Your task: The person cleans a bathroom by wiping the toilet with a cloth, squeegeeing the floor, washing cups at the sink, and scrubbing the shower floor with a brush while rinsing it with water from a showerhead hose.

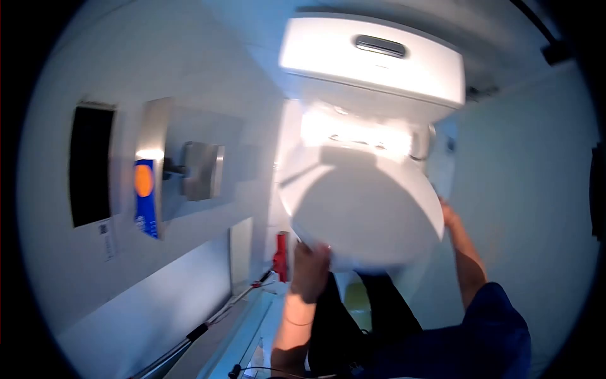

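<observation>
A white toilet lid (372,208) fills the middle of the view, its front edge blurred and a broad shadow across it. My left hand (311,268) is closed on its front left edge, with the fingertips partly hidden. At the right edge, my right hand (447,213) grips the rim, its fingers mostly behind the lid. Behind the lid stands the white cistern (372,72), which has an oblong flush button (380,46) on top.
On the left wall are a metal holder (203,170), a blue and orange label (146,189) and a black panel (93,165). A red tool head (281,256) is near a long pole (214,319) at lower left. A pale wall (524,189) stands close on the right.
</observation>
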`<state>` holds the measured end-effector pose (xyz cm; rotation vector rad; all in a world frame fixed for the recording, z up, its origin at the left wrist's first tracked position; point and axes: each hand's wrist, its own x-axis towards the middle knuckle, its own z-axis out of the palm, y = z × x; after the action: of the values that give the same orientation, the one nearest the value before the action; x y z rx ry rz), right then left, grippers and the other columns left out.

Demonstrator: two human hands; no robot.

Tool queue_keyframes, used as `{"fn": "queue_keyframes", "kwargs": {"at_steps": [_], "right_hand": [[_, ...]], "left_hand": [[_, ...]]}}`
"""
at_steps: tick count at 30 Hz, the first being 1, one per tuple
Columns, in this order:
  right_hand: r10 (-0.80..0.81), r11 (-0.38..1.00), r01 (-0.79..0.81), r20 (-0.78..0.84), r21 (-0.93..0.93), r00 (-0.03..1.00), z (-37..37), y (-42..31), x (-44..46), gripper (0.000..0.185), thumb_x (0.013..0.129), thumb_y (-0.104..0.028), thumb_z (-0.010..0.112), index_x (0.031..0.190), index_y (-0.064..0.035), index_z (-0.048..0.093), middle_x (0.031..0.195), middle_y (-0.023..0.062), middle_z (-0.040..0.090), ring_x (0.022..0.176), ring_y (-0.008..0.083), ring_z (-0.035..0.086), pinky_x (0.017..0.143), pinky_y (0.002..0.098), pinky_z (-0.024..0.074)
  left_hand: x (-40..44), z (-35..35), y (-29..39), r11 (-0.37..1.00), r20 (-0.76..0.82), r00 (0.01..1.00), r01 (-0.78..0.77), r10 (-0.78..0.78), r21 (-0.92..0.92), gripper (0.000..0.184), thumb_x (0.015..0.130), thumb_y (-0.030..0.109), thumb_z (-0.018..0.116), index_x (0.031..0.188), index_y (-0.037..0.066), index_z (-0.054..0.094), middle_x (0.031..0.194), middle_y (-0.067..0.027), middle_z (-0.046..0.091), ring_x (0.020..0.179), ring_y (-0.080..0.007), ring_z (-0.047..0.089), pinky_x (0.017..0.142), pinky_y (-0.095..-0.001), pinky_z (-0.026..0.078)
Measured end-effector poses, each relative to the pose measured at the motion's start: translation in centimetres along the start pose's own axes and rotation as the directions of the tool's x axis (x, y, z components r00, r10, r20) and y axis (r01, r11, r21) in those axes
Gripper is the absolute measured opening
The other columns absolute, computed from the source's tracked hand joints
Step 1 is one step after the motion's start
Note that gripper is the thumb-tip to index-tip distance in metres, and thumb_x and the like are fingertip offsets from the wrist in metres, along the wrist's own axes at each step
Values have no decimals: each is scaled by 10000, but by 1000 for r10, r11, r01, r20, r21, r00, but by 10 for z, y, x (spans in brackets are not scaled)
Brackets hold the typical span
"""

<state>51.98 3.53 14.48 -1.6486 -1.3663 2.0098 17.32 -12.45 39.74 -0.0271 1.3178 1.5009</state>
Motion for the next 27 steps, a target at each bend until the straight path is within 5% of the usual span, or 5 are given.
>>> {"fn": "queue_keyframes", "kwargs": {"at_steps": [9, 16, 20, 24, 27], "right_hand": [[443, 837, -328, 191, -438, 876, 87, 112, -160, 761, 551, -287, 806, 1233, -113, 517, 1072, 104, 629, 1007, 260, 582, 920, 351, 428], [-332, 602, 165, -57, -781, 942, 73, -26, 27, 707, 709, -369, 672, 1330, -187, 388, 1046, 189, 609, 908, 388, 585, 784, 454, 483], [-359, 532, -114, -345, -839, 867, 140, 31, -6, 706, 718, -313, 655, 1326, -95, 368, 855, 194, 606, 757, 382, 599, 661, 480, 486], [66, 602, 206, 305, -772, 950, 205, 71, -120, 593, 642, -290, 682, 1207, -210, 517, 952, 196, 623, 848, 367, 616, 778, 428, 502], [-429, 755, 488, 232, -438, 873, 264, -27, -58, 450, 679, -339, 667, 1073, -134, 596, 886, 177, 644, 811, 368, 620, 768, 432, 492]], "left_hand": [[150, 159, 86, 964, 320, 931, -229, 177, 134, 570, 843, 508, 567, 989, -43, 568, 843, -171, 641, 711, -217, 655, 605, -298, 556], [169, 69, 25, 963, 400, 884, -269, 242, 11, 384, 920, 323, 524, 1024, -45, 552, 931, -145, 627, 793, -218, 643, 660, -312, 527], [117, -104, -120, 943, -191, 980, 118, -60, 312, 216, 874, 267, 499, 896, 65, 572, 811, -19, 568, 713, -116, 533, 637, -275, 446], [-34, -272, -262, 913, -494, 832, 373, -251, 165, 201, 849, 245, 541, 786, 60, 590, 665, -22, 572, 549, -122, 529, 477, -255, 422], [-134, -304, -277, 801, -620, 653, 595, -435, 65, 134, 856, 166, 574, 871, 32, 583, 731, -56, 608, 586, -154, 581, 498, -256, 477]]}}
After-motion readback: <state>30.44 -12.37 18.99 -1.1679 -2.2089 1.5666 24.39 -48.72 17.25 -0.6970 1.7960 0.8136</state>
